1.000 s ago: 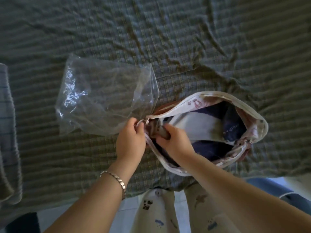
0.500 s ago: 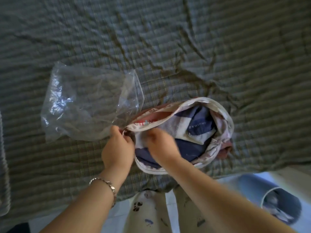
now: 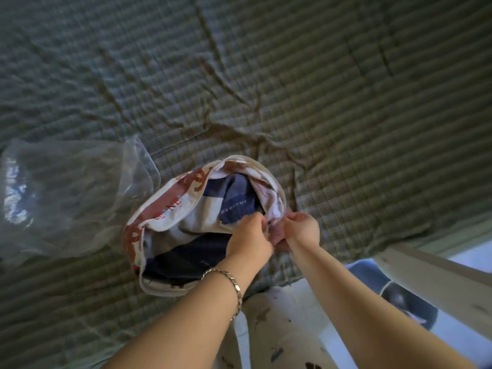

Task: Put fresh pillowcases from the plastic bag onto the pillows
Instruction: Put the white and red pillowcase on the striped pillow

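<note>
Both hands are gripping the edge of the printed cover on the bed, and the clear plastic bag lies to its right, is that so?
Not quite. The head view shows the clear plastic bag lying to the left of the printed cover, not its right. The left hand and right hand do grip the cover's edge on the bed.
</note>
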Tool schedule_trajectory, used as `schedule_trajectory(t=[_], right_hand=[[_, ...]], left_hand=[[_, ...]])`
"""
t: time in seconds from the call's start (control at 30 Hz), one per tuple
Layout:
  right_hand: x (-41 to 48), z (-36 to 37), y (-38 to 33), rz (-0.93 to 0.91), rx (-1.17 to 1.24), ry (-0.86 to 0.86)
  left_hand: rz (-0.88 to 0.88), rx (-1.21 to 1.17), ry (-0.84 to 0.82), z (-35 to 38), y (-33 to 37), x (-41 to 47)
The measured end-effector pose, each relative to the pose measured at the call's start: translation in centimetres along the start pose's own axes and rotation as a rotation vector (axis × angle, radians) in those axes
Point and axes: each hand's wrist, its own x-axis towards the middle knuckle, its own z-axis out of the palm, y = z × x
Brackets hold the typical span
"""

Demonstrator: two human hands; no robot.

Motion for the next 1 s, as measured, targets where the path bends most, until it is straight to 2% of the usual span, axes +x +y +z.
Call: schedule_trajectory(t=[0.07, 0.17, 0.3, 0.4, 0.47, 0.53, 0.6, 0.63, 0.7, 0.77, 0.87, 0.93, 1.0], right_hand=[[0.5, -0.9, 0.5, 0.077, -0.009, -0.105], [1.0, -1.2, 1.1, 0.114, 0.198, -0.214], [1.4, -1.1, 1.0, -0.007, 0.208, -0.319], [0.4, -1.4, 0.3, -0.064, 0.125, -0.302], [-0.4, -1.7, -0.3, -0.22, 0.023, -0.199], [-1.9, -2.7, -1.1, -0.436, -0.125, -0.1], [-3.4, -3.5, -1.9, -0.557, -0.152, -0.145], [-3.8, -3.9, -2.3, -0.559, -0.094, -0.225], [-3.8, -4.3, -2.2, -0.421, 0.07, -0.351], [-2.9, -4.7, -1.6, -0.322, 0.061, -0.331], [-2.3, -5.0, -0.3, -0.362, -0.167, -0.308], [-2.7, -4.4, 0.3, -0.389, -0.217, -0.367], [-3.4, -3.3, 0.6, -0.417, -0.208, -0.408]], left_hand=[[-0.055, 0.039, -0.009, 1.3, 0.0, 0.6], [-0.108, -0.023, 0.019, 2.1, 0.1, 0.8], [-0.113, -0.05, 0.047, 2.4, 0.1, 0.9], [-0.121, -0.109, 0.11, 2.4, 0.1, 0.9], [-0.029, -0.118, 0.208, 2.3, 0.6, 0.3], [0.056, -0.121, 0.227, 2.5, 1.1, -0.2], [0.089, -0.179, 0.215, 2.7, 1.3, -0.6], [0.105, -0.228, 0.24, 2.6, 1.4, -0.8], [0.071, -0.39, 0.309, 1.9, 1.2, -1.1], [-0.093, -0.551, 0.31, 1.0, 0.4, -1.3], [-0.37, -0.896, 0.139, -0.6, -1.4, -1.2], [-0.436, -1.18, -0.01, -1.6, -2.0, -1.2], [-0.424, -1.274, -0.1, -2.1, -2.2, -1.3]])
